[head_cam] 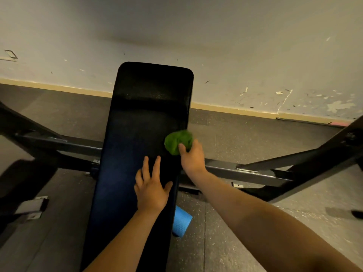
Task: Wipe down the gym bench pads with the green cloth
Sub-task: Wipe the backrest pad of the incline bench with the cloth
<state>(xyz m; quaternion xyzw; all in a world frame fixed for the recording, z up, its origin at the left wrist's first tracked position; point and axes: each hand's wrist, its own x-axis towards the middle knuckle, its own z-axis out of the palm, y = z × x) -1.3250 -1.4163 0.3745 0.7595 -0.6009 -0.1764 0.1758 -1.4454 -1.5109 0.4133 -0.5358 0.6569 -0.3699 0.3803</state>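
A long black bench pad runs from the bottom of the view up toward the wall. My right hand grips a bunched green cloth and holds it against the pad's right edge, about halfway along. My left hand lies flat on the pad just below and left of the cloth, fingers spread and straight.
Dark metal frame bars cross under the bench to both sides. A blue perforated roll lies on the speckled rubber floor right of the pad. A scuffed white wall with a tan skirting stands behind the bench head.
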